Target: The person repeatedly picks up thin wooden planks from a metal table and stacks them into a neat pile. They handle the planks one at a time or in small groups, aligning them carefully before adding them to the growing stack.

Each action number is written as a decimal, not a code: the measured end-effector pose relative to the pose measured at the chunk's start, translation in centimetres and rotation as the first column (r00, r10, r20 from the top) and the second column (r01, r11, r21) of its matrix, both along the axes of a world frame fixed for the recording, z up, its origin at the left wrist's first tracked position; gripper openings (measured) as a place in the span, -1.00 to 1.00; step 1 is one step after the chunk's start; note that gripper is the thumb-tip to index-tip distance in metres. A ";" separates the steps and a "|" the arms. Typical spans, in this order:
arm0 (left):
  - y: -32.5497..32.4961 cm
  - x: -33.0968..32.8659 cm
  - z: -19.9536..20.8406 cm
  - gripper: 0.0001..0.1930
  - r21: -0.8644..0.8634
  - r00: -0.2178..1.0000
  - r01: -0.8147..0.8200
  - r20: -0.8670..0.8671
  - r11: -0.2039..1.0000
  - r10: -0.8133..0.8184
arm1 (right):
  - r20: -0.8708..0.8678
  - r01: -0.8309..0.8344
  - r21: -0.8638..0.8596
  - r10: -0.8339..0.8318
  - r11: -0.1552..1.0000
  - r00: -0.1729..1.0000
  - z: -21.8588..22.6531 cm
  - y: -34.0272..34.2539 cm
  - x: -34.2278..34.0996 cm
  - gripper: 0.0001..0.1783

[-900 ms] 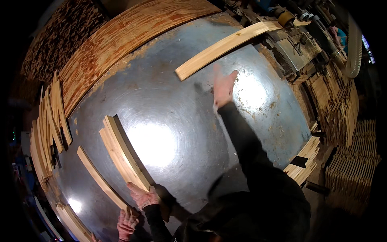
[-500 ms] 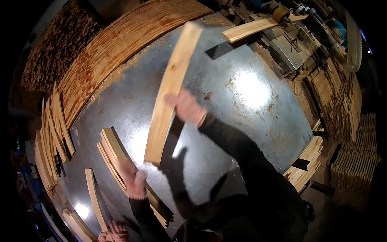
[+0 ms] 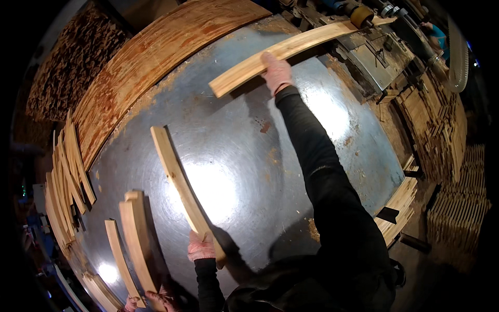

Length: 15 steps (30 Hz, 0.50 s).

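My right hand [image 3: 277, 74] reaches to the far side of the metal table and is closed on the near part of a long pale wooden board [image 3: 244, 72]. That board runs up to the right, under a roller [image 3: 362, 17] of a machine. Closer to me, my left hand [image 3: 201, 246] grips the lower part of a narrow wooden strip [image 3: 179, 182], which slants away up the table. At the lower left, another person's hands [image 3: 162, 299] are at a small stack of boards [image 3: 136, 234] and a single slim strip [image 3: 120, 260].
A curved plywood sheet [image 3: 156, 57] borders the table's far left, with loose strips [image 3: 67, 166] leaning below it. Wood stacks stand at the right [image 3: 436, 130] and upper left [image 3: 78, 62]. Sawdust lies along the metal tabletop [image 3: 244, 140]. More strips [image 3: 397, 208] rest at its right edge.
My right hand has let go of the board it was carrying and now holds the one at the machine. My left hand has moved right from the stack with one strip. The stack now lies further left.
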<state>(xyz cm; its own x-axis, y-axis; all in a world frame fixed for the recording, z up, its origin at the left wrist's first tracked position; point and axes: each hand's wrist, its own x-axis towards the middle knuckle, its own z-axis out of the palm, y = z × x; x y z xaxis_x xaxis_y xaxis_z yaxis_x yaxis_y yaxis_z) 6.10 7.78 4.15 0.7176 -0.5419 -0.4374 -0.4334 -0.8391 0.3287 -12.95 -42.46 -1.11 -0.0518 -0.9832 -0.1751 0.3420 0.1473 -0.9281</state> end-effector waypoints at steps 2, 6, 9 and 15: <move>0.8 -0.1 0.8 -0.57 0.140 0.990 -0.025 0.142 0.990 0.005 | -0.165 0.039 0.101 -0.022 0.994 0.986 2.2 4.5 2.6 -0.56; 4.1 1.3 -1.8 -0.59 -0.051 0.965 0.036 0.260 0.998 -0.022 | -0.592 -0.329 -0.014 0.257 0.944 0.764 3.7 18.4 4.8 -0.61; 6.2 3.9 -6.6 -0.49 -0.496 0.886 -0.321 -0.458 0.807 0.071 | -0.668 -0.600 0.247 0.582 0.761 0.464 1.5 28.5 8.2 -0.50; -0.7 -3.4 0.6 -0.13 0.147 0.972 0.095 0.201 0.985 -0.124 | -0.773 -0.816 0.312 0.629 0.487 0.080 1.9 33.8 9.7 -0.45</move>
<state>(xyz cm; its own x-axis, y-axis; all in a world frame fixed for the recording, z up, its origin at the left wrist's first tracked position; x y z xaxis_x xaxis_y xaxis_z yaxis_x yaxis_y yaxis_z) 2.68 7.11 4.75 0.7406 -0.5681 -0.3588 -0.5719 -0.8133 0.1072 -3.26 -8.68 0.78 0.6978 -0.6175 -0.3630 -0.6243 -0.2757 -0.7309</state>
